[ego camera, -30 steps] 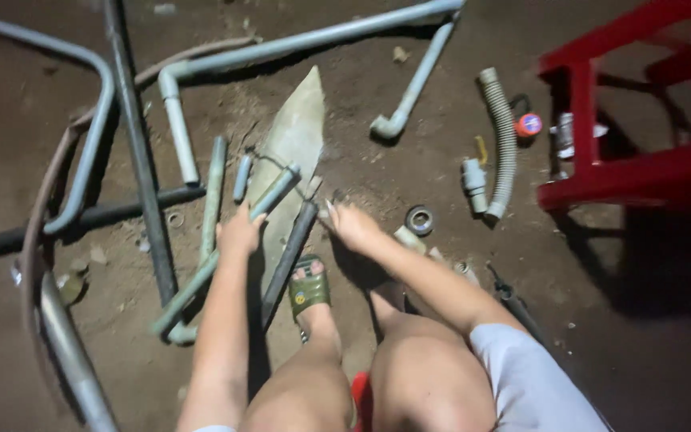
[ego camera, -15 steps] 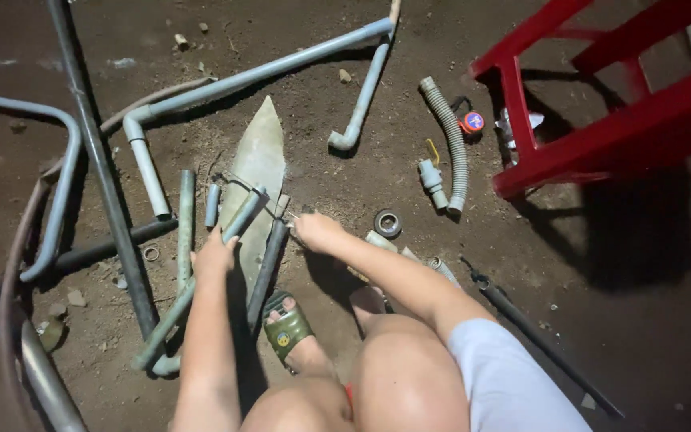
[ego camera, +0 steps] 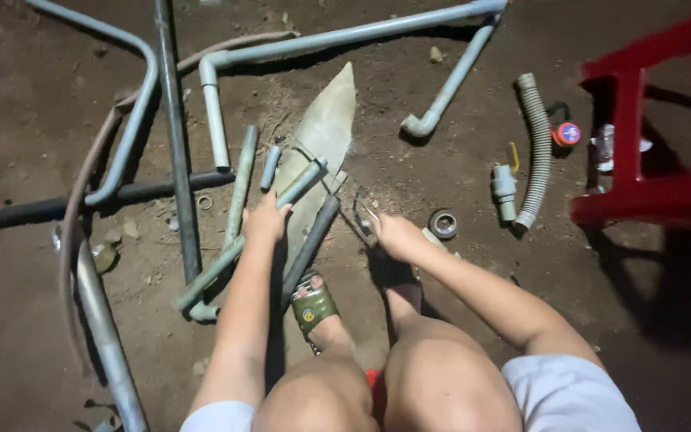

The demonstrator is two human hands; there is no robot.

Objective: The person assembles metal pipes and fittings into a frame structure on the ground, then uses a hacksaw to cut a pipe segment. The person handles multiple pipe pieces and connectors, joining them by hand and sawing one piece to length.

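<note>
A long grey plastic pipe (ego camera: 237,252) lies slanted across the dirt floor (ego camera: 33,96) and a pale pointed slab (ego camera: 321,136); the left hand (ego camera: 265,224) is clenched round its middle, its upper end just past the fingers. It looks stiff, light and dusty-slick, best gripped mid-length. The right hand (ego camera: 393,234), fingers pinched on a small thin metal tool (ego camera: 365,212), sits beside a small round ring fitting (ego camera: 443,224).

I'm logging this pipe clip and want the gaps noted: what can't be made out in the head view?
- Right hand: what it pinches is too small and dim to identify.
- Left hand: its fingers hide the grip on the grey pipe.
- Red stool: cut off by the right edge.
- Small ring on the dirt: too small to identify.
</note>
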